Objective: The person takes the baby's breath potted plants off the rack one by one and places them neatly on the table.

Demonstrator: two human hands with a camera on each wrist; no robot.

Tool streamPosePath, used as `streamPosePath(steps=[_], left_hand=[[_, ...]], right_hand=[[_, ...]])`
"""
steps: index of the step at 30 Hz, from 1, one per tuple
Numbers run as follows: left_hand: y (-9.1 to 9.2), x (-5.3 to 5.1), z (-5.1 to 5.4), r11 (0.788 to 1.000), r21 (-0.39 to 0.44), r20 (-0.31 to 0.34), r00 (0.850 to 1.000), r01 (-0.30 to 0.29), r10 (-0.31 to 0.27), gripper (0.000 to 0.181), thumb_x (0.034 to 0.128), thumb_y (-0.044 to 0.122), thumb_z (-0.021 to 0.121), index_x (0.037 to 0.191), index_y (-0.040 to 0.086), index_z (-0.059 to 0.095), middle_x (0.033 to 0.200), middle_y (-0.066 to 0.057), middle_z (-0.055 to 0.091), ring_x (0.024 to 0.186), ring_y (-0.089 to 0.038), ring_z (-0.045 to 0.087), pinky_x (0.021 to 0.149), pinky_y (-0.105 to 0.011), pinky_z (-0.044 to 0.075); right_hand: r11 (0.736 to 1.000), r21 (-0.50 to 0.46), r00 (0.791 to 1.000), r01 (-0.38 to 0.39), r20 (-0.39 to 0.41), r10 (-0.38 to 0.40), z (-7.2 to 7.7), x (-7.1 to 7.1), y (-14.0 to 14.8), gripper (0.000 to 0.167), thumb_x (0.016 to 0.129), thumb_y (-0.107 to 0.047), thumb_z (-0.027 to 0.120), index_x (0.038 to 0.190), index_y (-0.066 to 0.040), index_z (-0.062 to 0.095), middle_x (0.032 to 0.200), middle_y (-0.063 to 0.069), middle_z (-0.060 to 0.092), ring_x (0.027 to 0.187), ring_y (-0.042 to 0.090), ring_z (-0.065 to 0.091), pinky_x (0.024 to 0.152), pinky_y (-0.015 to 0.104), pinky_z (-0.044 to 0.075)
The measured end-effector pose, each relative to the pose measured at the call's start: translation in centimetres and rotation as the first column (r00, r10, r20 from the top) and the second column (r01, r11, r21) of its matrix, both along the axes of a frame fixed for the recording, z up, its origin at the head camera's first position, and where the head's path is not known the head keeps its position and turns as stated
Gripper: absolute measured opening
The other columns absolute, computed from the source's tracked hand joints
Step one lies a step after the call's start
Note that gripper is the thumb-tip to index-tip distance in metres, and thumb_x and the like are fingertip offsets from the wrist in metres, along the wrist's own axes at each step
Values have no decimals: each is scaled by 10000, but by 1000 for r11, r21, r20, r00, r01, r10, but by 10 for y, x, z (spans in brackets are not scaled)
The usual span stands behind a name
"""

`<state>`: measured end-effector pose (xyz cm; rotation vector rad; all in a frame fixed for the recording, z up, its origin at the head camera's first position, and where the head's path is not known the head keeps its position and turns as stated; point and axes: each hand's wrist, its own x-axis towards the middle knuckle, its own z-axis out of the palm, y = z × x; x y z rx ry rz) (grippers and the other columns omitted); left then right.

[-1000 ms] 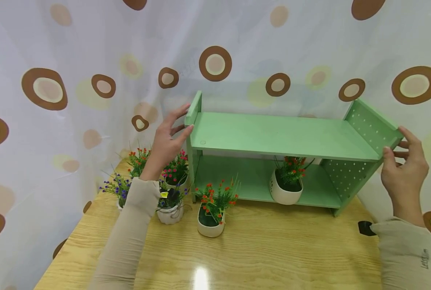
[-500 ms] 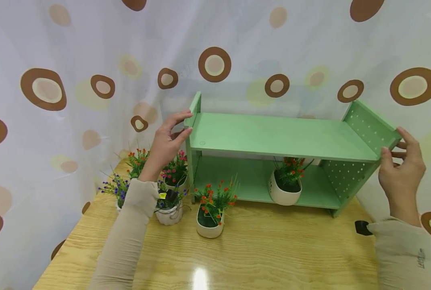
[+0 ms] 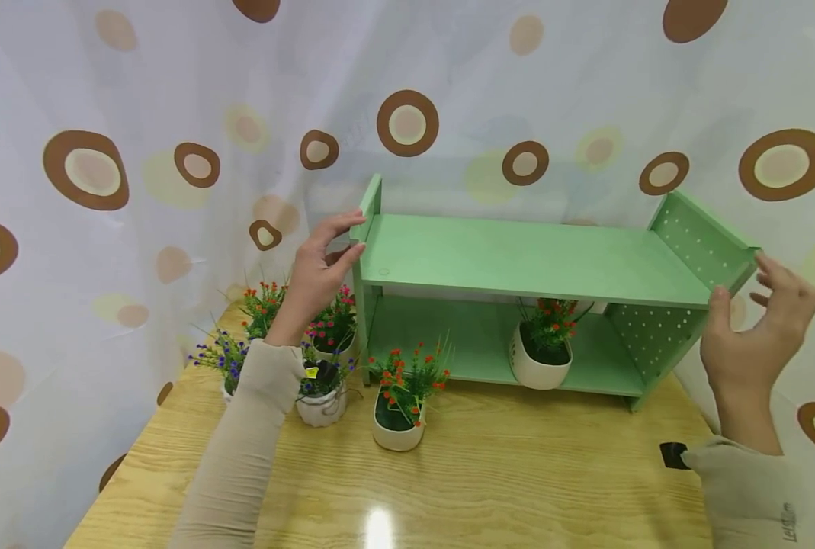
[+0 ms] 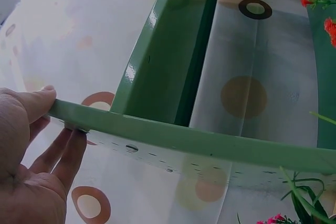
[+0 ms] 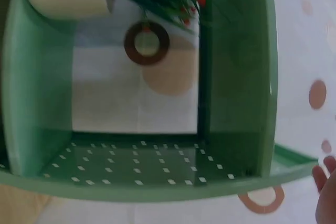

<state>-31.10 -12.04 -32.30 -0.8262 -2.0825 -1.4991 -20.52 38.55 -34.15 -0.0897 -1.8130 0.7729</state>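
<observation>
A light green two-tier shelf (image 3: 537,255) with perforated side panels stands on the wooden table. My left hand (image 3: 318,267) holds the upper front corner of its left side panel, thumb on one face and fingers on the other in the left wrist view. At the opposite end, my right hand (image 3: 760,335) is beside the top of the right panel (image 3: 705,236). Its fingers are spread loosely and grip nothing; whether a fingertip still touches the edge I cannot tell. On the lower tier sits a white pot of red flowers (image 3: 543,358).
Left of the shelf, several potted artificial flowers crowd together, among them a blue-flowered white pot (image 3: 321,408). Another white pot with red flowers (image 3: 399,435) stands on the table (image 3: 517,480) before the shelf. Behind hangs a white curtain (image 3: 462,61) with brown circles.
My right hand has loosened from the right panel and shifted slightly down, its fingers spreading. My left hand stays on the left panel. The shelf and pots have not moved.
</observation>
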Motion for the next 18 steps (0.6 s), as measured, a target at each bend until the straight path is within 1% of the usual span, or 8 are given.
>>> streamPosePath(steps=[2, 5, 7, 10, 12, 15, 17, 18], left_hand=[[0, 0, 0, 1000, -4, -2, 1000, -1, 1, 389, 1045, 144, 630, 1434, 146, 602, 1578, 10, 499, 1420, -197, 506, 1040, -449, 561], [0, -1, 0, 1000, -3, -5, 1000, -3, 3, 392, 1046, 142, 629, 1436, 148, 600, 1580, 11, 497, 1422, -197, 503, 1044, -455, 557], [-1, -1, 0, 1000, 0, -6, 1000, -4, 4, 391, 1046, 143, 628, 1436, 151, 601, 1579, 16, 498, 1421, -190, 502, 1047, -453, 556], [-1, -1, 1, 1000, 4, -8, 1000, -4, 4, 392, 1044, 131, 629, 1435, 145, 600, 1580, 9, 497, 1425, -196, 501, 1050, -457, 554], [-1, -2, 1, 1000, 6, -9, 1000, -4, 4, 390, 1044, 127, 629, 1432, 152, 603, 1580, 9, 497, 1426, -199, 501, 1051, -458, 554], [-1, -2, 1, 1000, 5, -9, 1000, -6, 6, 391, 1043, 124, 630, 1432, 159, 605, 1585, 12, 493, 1428, -204, 501, 1053, -459, 553], [-1, -2, 1, 1000, 3, -8, 1000, -7, 7, 393, 1042, 122, 631, 1433, 158, 604, 1586, 17, 491, 1427, -202, 503, 1051, -454, 555], [-1, -2, 1, 1000, 2, -7, 1000, -10, 10, 393, 1043, 125, 631, 1433, 160, 605, 1587, 24, 491, 1426, -197, 503, 1052, -448, 555]], right_hand=[[995, 22, 993, -95, -72, 96, -5, 6, -16, 402, 939, -62, 609, 1336, -9, 643, 1228, -280, 470, 1161, -119, 463, 936, 107, 388], [966, 78, 963, -245, -93, 252, -24, 9, -33, 288, 925, -15, 652, 1180, 116, 688, 1105, -268, 571, 1055, -102, 537, 862, 100, 419], [941, 122, 947, -316, -27, 321, -43, 7, -38, 217, 922, 21, 681, 1112, 119, 717, 1045, -210, 618, 1000, -112, 545, 837, 83, 425], [904, 133, 907, -406, 184, 379, -71, 2, -41, 246, 936, 12, 711, 1179, 43, 727, 1064, -66, 660, 982, -109, 552, 838, 52, 446], [883, 97, 840, -460, 369, 398, -85, -1, -43, 371, 963, -53, 718, 1327, -9, 667, 1169, 63, 641, 1059, -14, 582, 886, 103, 507], [850, -19, 678, -527, 594, 433, -101, -9, -47, 631, 1004, -199, 704, 1551, -29, 440, 1402, 226, 511, 1264, 280, 568, 1039, 386, 551], [827, -99, 569, -554, 679, 463, -108, -15, -49, 790, 1014, -267, 694, 1624, -7, 264, 1529, 306, 377, 1359, 481, 468, 1082, 591, 485], [819, -131, 529, -559, 704, 474, -111, -18, -51, 850, 1012, -289, 697, 1633, 13, 201, 1562, 344, 314, 1385, 552, 411, 1079, 672, 440]])
